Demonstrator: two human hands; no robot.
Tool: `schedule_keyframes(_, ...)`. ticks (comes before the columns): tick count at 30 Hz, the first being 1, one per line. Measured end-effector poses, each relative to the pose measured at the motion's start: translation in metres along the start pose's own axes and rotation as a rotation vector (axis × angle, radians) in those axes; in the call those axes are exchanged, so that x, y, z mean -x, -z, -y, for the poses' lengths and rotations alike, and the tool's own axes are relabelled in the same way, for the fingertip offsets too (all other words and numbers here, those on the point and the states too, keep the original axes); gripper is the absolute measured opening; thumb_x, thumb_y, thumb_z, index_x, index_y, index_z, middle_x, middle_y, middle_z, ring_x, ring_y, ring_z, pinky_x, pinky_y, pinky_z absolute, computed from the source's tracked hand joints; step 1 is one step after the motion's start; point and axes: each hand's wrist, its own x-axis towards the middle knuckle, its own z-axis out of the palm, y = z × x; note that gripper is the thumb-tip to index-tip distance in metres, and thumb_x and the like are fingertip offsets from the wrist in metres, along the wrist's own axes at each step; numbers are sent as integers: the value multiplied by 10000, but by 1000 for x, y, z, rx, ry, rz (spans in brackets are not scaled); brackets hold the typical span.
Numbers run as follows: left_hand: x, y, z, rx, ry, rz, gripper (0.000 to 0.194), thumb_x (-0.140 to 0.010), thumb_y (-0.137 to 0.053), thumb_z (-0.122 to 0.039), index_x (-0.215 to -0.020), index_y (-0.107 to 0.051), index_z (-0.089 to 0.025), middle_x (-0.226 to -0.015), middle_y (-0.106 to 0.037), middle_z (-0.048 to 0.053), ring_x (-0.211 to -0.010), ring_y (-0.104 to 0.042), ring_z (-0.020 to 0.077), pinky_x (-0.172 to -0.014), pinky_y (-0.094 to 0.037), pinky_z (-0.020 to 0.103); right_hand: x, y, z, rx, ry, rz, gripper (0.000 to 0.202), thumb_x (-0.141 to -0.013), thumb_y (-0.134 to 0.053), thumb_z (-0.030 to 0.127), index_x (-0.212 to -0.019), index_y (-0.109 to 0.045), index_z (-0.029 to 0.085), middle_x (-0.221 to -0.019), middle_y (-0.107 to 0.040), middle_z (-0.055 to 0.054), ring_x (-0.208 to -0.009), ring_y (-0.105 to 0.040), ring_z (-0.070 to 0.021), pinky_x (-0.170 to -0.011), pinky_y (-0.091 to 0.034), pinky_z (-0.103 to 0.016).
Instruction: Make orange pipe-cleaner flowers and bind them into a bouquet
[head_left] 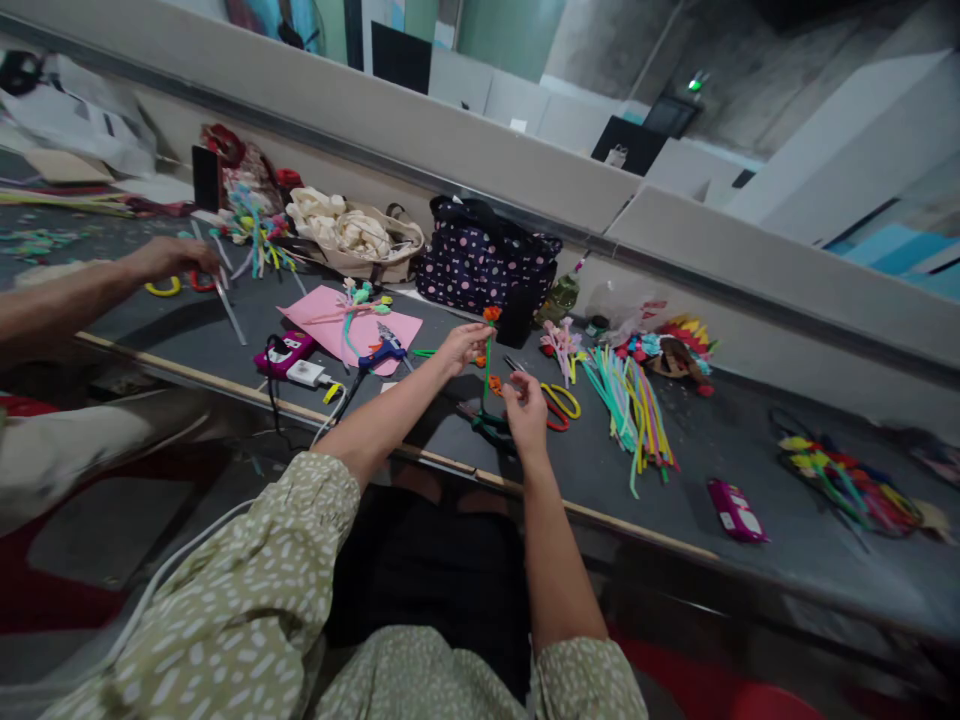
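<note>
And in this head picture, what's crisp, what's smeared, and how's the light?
Head view: the bag is fairly crisp; the coloured pile at far right is smeared; the table slants; lighting is dim, with a green light glowing upper right.

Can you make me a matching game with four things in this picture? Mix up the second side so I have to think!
Things:
1. Orange flower
2. Glue gun
3. Dark bag
4. Sheet of paper

Clues:
A. Covered in little dots
B. Pink and lying on the table
C. Held by its green stem in the left hand
D. Blue

Right pairs: 1-C, 2-D, 3-A, 4-B
</note>
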Motion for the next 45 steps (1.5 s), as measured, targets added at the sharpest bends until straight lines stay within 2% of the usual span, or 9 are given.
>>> schedule_keyframes(7,56,-15,4,-152,110,139,310,-533,-837,-244,-741,-654,-104,-678,-656,20,-548,-527,61,-569,-398,207,16,-19,7,-398,-326,41,320,-670,-683,376,-888,-617,151,-635,-612,9,-450,-440,-75,-386,-316,-175)
schedule_keyframes(12,69,-7,-1,-236,73,120,299,-530,-838,-255,-701,-647,-100,-587,-595,-10,-528,-511,62,-557,-389,203,39,-18,14,-463,-378,-14,318,-677,-656,419,-848,-575,164,-672,-618,7,-450,-450,-65,-347,-318,-154)
schedule_keyframes(19,84,-20,27,-442,90,228,386,-567,-802,-392,-785,-666,-103,-627,-615,28,-522,-517,97,-519,-395,229,50,-22,11,-517,-404,-48,360,-615,-722,400,-831,-550,170,-583,-580,44,-416,-407,-53,-324,-300,-142)
schedule_keyframes(21,82,-16,26,-697,-12,193,364,-644,-734,-425,-820,-687,-109,-645,-627,37,-566,-543,121,-553,-422,243,57,-16,10,-542,-422,-57,341,-620,-717,407,-798,-563,161,-586,-589,34,-411,-377,-41,-327,-293,-138)
schedule_keyframes(23,75,-4,15,-1133,-160,33,287,-707,-671,-402,-853,-711,-158,-695,-654,36,-671,-586,156,-614,-445,248,69,-5,10,-564,-435,-75,335,-629,-712,410,-797,-579,152,-607,-599,24,-418,-372,-35,-331,-285,-132)
schedule_keyframes(28,49,30,-19,-1464,-207,-171,118,-670,-674,-209,-774,-700,-162,-885,-673,126,-1013,-556,289,-812,-420,319,103,25,13,-578,-441,-117,325,-634,-721,403,-800,-595,153,-623,-602,20,-416,-378,-34,-330,-285,-133)
schedule_keyframes(34,34,43,-17,-1754,-149,-186,205,-711,-605,-161,-896,-666,-98,-1062,-624,226,-1134,-462,377,-912,-371,455,129,50,11,-569,-437,-156,329,-641,-732,402,-809,-606,150,-614,-624,10,-402,-386,-35,-333,-284,-134)
schedule_keyframes(41,36,52,-13,-1948,-113,-188,246,-775,-549,-195,-966,-647,-73,-1066,-612,239,-1071,-526,362,-842,-429,414,141,59,17,-583,-423,-169,319,-632,-736,407,-769,-605,150,-576,-618,22,-372,-370,-32,-320,-268,-134)
schedule_keyframes(45,33,49,-16,-1976,-192,-193,333,-773,-584,-258,-1066,-617,-104,-1248,-518,250,-1222,-411,393,-897,-411,446,140,63,21,-584,-393,-186,301,-631,-736,398,-750,-604,155,-550,-604,28,-366,-367,-36,-311,-259,-134)
